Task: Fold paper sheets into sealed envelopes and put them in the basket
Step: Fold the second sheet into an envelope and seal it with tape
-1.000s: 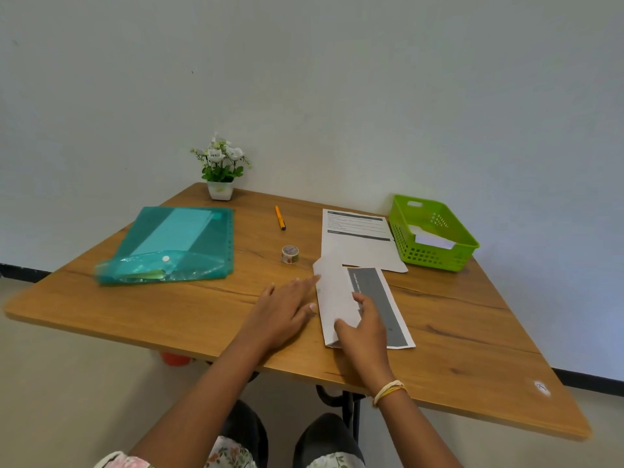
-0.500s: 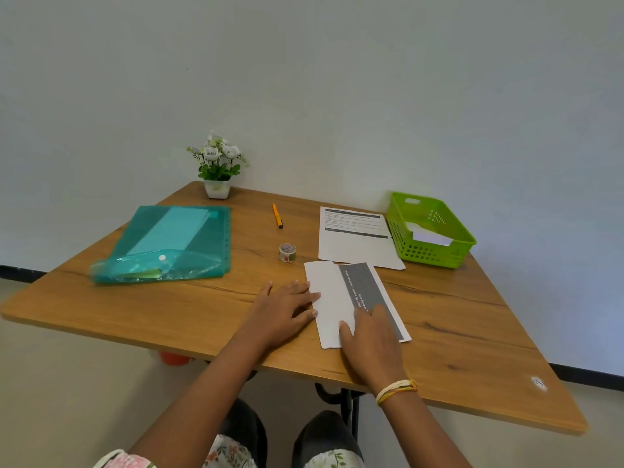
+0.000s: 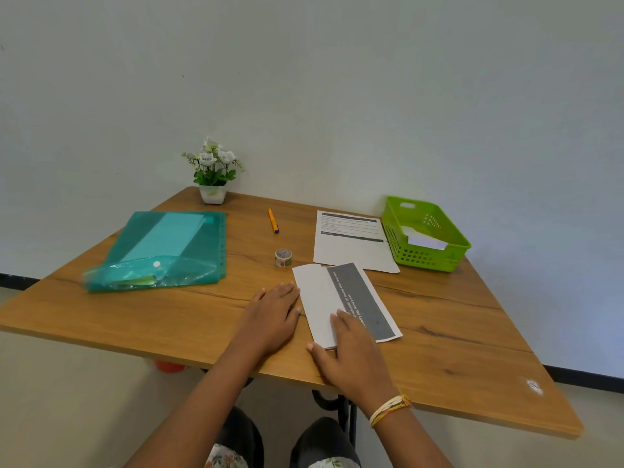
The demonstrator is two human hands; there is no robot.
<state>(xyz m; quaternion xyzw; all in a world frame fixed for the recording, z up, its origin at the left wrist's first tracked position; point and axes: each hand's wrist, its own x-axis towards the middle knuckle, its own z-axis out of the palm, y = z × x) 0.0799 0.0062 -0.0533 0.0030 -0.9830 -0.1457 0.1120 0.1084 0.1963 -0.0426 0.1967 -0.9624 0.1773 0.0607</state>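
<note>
Pressing flat on the folded sheet (image 3: 344,300): right hand (image 3: 351,358) lies palm-down over its near end, fingers straight, nothing gripped. Left hand (image 3: 270,317) rests flat on the tabletop (image 3: 169,319), fingers straight, fingertips touching the sheet's left edge; its grip holds nothing either.

Folded sheet sits near the front-centre of the tabletop, long axis running away from the person, white panel on the left, grey printed band on the right.

Second sheet (image 3: 353,243), unfolded, printed side up, lies just behind it, its near edge slightly under the folded sheet's far corner or touching it, can't tell which.

Green basket (image 3: 425,258) sits at the far right edge, just beside the unfolded sheet, with white folded paper (image 3: 426,239) inside.

Tape roll (image 3: 283,258) stands just left of the folded sheet's far end. Orange pen (image 3: 273,221) behind it. Teal plastic folder (image 3: 162,251) on the left side. Potted flowers (image 3: 213,172) at the far corner by the wall.
</note>
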